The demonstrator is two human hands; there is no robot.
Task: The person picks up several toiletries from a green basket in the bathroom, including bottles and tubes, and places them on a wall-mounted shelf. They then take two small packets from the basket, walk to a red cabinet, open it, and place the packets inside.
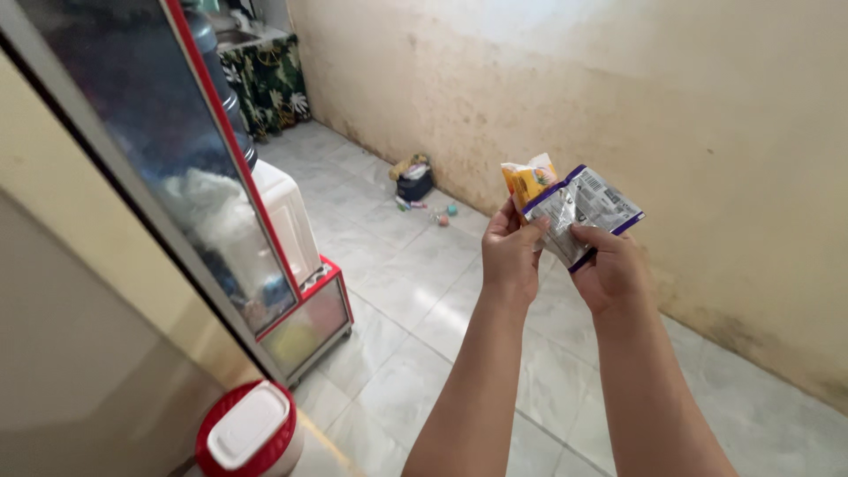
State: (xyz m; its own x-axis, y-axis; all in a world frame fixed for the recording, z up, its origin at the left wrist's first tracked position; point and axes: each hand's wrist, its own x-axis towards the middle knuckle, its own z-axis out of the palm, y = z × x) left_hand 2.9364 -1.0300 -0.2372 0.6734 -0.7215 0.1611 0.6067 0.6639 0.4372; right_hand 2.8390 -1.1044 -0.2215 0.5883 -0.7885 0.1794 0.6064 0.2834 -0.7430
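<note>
Left hand (512, 252) and right hand (609, 269), close together, pinch a silver-and-purple sachet (579, 210) with an orange packet (528, 181) behind it at 1 o'clock above the tiled floor (415, 291); uneven pulling would likely tear it crookedly, spilling contents.

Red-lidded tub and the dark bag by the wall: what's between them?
Head view: only bare floor tiles between the red-lidded tub and the dark bag.
</note>
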